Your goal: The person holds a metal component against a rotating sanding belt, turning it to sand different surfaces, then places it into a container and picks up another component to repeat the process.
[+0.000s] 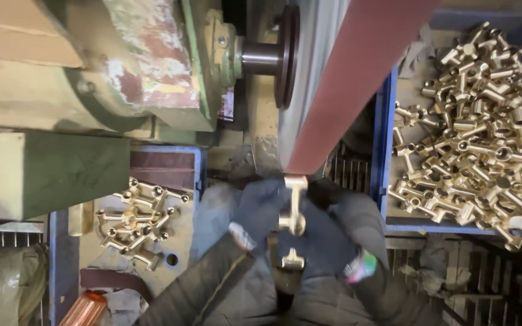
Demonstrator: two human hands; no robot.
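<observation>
I see both of my hands in dark gloves, close together under the lower end of the sanding belt (357, 78). My left hand (260, 208) is curled around the brass fitting (294, 220) from its left side, and my right hand (327, 238) grips the same fitting from the right and from below, so both are closed on it. The fitting stands upright between my palms, its top end just at the belt's bottom edge; I cannot tell whether it actually touches the belt.

The belt is reddish-brown and runs up and away from my hands toward the upper right, over a grey wheel on a dark shaft (261, 57). Up and left of my left hand sits the green, worn body of the machine (122, 66).

To the right of my right hand is a blue bin (385, 151) heaped with shiny brass fittings (478, 133) of the same kind. To the left of my left hand a smaller cluster of fittings (139, 220) lies on a flat tray, and below that, near the bottom edge, is an orange cylinder (84, 309).
</observation>
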